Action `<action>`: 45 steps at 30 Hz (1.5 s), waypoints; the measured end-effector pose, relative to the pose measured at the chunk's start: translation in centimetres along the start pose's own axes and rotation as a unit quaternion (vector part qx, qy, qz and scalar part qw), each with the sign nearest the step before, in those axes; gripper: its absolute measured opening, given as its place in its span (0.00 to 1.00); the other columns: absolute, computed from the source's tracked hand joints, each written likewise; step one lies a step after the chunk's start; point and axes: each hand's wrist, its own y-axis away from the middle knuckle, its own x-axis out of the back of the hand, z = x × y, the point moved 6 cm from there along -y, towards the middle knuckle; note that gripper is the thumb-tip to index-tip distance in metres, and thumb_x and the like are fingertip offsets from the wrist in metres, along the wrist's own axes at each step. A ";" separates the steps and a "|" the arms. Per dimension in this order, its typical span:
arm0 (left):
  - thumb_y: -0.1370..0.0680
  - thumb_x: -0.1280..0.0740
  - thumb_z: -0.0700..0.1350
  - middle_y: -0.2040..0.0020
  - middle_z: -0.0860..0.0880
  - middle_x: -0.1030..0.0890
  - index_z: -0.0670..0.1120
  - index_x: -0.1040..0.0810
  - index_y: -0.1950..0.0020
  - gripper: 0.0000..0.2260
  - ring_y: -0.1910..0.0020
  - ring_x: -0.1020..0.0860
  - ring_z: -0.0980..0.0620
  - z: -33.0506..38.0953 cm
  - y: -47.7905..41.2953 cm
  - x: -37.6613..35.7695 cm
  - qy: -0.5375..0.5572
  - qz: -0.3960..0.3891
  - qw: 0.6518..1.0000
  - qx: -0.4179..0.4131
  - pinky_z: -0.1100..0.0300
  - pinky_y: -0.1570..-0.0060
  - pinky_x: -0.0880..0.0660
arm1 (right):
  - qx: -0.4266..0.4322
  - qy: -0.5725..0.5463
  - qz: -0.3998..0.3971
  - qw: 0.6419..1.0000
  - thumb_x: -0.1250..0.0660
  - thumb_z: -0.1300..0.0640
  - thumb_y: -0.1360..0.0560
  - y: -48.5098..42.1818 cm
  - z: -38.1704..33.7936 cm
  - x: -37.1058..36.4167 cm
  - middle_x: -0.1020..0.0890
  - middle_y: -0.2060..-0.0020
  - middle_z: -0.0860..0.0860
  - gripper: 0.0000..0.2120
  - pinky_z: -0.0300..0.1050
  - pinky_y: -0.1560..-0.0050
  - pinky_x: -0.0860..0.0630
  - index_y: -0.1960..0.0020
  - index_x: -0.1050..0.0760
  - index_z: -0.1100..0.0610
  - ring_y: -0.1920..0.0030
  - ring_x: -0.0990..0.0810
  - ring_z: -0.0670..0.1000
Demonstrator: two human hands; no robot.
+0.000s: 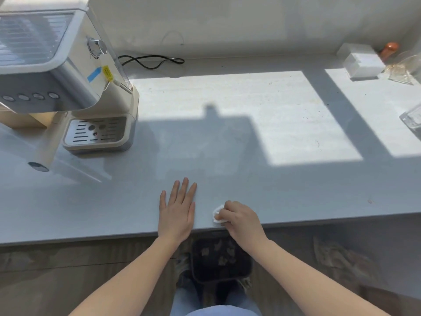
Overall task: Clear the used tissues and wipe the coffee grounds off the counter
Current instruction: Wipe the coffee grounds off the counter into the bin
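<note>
A small white tissue [216, 213] is pressed against the grey counter [296, 197] near its front edge, with my right hand [241, 221] shut on it. My left hand [177, 212] lies flat on the counter just to the left, fingers apart and holding nothing. A few dark specks of coffee grounds [328, 105] dot the sunlit patch at the right rear. Below the counter edge, between my feet, stands a dark bin [219, 258] with crumpled tissues inside.
A cream espresso machine [68, 83] stands at the left with its black cord [150, 61] trailing behind. At the back right are a white box [362, 62], an orange-handled object [389, 50] and a clear plastic bag [405, 69]. A glass container [412, 118] sits at the right edge.
</note>
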 end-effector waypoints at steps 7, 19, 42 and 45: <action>0.20 0.60 0.53 0.23 0.54 0.63 0.56 0.66 0.25 0.24 0.24 0.64 0.51 0.2 0.0 0.0 -0.015 -0.003 1.000 0.004 0.46 0.26 0.60 | -0.131 -0.026 0.050 0.990 0.27 0.64 0.31 0.2 3.6 2.1 0.24 0.66 0.53 0.05 0.44 0.68 0.29 0.58 0.18 0.55 0.66 0.23 0.55; 0.22 0.53 0.53 0.25 0.49 0.36 0.54 0.38 0.27 0.24 0.28 0.38 0.44 -0.9 -2.3 1.4 0.014 0.006 0.998 -0.055 0.41 0.31 0.47 | -0.209 -0.013 0.098 0.973 0.26 0.63 0.32 2.7 6.3 3.6 0.26 0.68 0.52 0.05 0.41 0.73 0.34 0.61 0.20 0.55 0.74 0.27 0.55; 0.20 0.57 0.52 0.22 0.54 0.47 0.50 0.48 0.23 0.25 0.23 0.52 0.55 -2.1 -2.0 1.4 0.097 0.024 0.995 0.007 0.48 0.26 0.58 | -0.011 0.043 0.007 0.999 0.21 0.65 0.45 -4.3 -0.6 -0.4 0.23 0.69 0.49 0.15 0.37 0.70 0.38 0.63 0.20 0.50 0.78 0.33 0.52; 0.22 0.62 0.55 0.22 0.55 0.47 0.51 0.47 0.23 0.27 0.23 0.53 0.56 -2.1 -2.1 1.5 0.104 0.027 0.994 0.007 0.50 0.25 0.60 | -0.236 0.055 0.078 0.967 0.29 0.61 0.31 -6.8 6.8 3.5 0.20 0.60 0.53 0.06 0.45 0.59 0.38 0.56 0.19 0.53 0.62 0.20 0.58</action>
